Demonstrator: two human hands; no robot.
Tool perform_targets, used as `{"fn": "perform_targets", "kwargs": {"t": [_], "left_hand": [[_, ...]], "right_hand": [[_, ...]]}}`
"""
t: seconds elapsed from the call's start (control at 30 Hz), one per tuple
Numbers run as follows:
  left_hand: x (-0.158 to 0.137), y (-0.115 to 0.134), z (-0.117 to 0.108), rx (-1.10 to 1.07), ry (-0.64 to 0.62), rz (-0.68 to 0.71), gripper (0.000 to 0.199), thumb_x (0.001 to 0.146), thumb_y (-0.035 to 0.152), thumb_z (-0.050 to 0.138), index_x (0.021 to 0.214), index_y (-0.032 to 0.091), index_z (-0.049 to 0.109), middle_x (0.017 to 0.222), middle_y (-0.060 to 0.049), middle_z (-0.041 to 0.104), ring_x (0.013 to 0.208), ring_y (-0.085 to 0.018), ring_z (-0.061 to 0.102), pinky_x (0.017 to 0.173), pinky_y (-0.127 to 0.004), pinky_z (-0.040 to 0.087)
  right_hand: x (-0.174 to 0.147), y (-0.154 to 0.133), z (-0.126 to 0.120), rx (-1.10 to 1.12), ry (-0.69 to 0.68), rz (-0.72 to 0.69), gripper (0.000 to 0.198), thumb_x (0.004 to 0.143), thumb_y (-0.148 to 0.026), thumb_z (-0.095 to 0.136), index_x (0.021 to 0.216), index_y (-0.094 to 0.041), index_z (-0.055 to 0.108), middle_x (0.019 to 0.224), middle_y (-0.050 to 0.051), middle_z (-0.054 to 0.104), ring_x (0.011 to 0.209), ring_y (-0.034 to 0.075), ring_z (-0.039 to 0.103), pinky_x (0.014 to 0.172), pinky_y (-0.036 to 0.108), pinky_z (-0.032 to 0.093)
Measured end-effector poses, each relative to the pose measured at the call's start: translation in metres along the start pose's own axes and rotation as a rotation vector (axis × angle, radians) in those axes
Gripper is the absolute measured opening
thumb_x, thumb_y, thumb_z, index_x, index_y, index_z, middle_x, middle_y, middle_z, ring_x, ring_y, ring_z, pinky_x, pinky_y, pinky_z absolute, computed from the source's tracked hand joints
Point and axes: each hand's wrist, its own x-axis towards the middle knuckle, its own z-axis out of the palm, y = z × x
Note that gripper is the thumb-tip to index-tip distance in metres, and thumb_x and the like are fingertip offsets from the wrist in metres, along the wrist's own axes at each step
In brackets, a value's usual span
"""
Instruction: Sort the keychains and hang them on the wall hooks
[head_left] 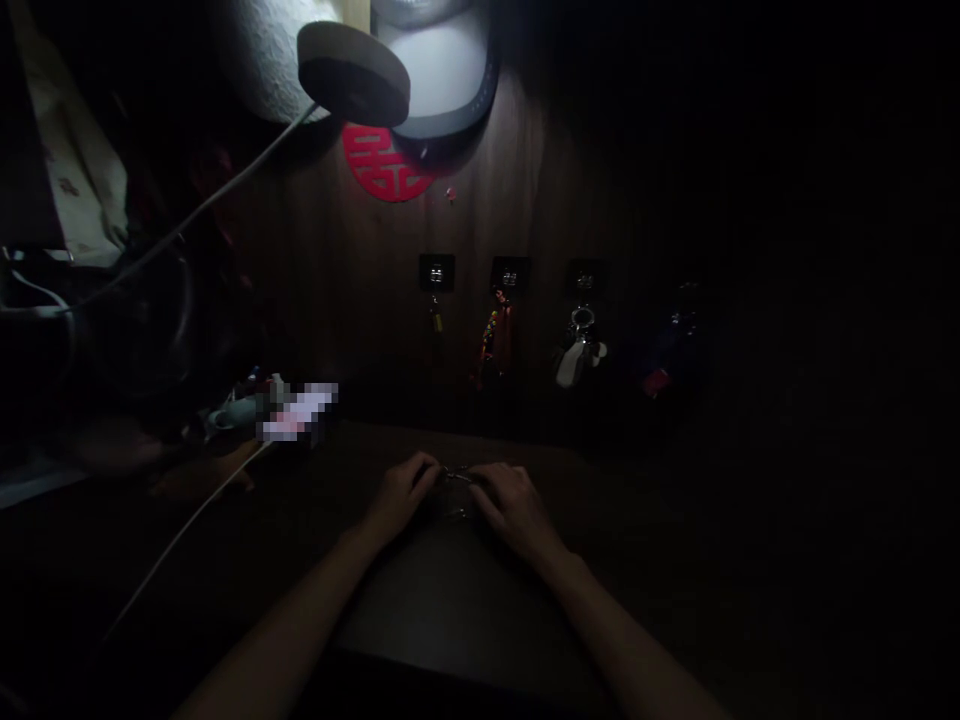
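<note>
My left hand and my right hand face each other low in the middle of the dim view. Between their fingertips stretches a thin, shiny, chain-like object, pinched at both ends. Its exact kind is too dark to make out. Just below it, a second small glint shows, and whether this belongs to the same object I cannot tell. Both hands are closed, with thumbs against the fingers, close above a dark tabletop.
Keys and a beaded strap hang from wall hooks beyond my hands. A round lamp head hangs above, near a cap and a red paper cutout. A pale cable crosses the left, beside a blurred phone-like item.
</note>
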Motion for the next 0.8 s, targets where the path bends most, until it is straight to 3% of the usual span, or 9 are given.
{"fn": "perform_targets", "kwargs": {"t": [0.3,0.5,0.8], "left_hand": [[-0.003,0.014,0.007,-0.104,-0.076,0.027,0.021,0.083,0.035,0.045,0.082,0.02,0.061,0.079,0.001,0.066,0.074,-0.013,0.059,0.069,-0.021,0.043],[-0.001,0.014,0.004,-0.136,-0.001,-0.045,0.024,0.082,0.036,0.045,0.079,0.019,0.061,0.077,0.001,0.065,0.075,-0.014,0.059,0.07,-0.022,0.043],[0.0,0.012,0.005,-0.185,-0.016,-0.05,0.024,0.08,0.037,0.047,0.074,0.019,0.062,0.073,0.001,0.065,0.071,-0.014,0.058,0.067,-0.023,0.044]], "right_hand": [[-0.001,-0.006,0.004,0.061,-0.015,-0.016,0.015,0.083,-0.024,0.052,0.097,-0.02,0.055,0.095,0.005,0.065,0.089,0.018,0.058,0.078,0.033,0.038],[-0.001,-0.006,-0.001,0.043,-0.009,0.026,0.026,0.081,-0.012,0.044,0.104,-0.02,0.053,0.101,0.005,0.063,0.094,0.018,0.056,0.08,0.032,0.037],[-0.001,-0.009,0.0,-0.002,-0.031,-0.022,0.011,0.085,-0.021,0.045,0.088,-0.021,0.056,0.089,0.004,0.063,0.085,0.017,0.055,0.078,0.032,0.036]]}}
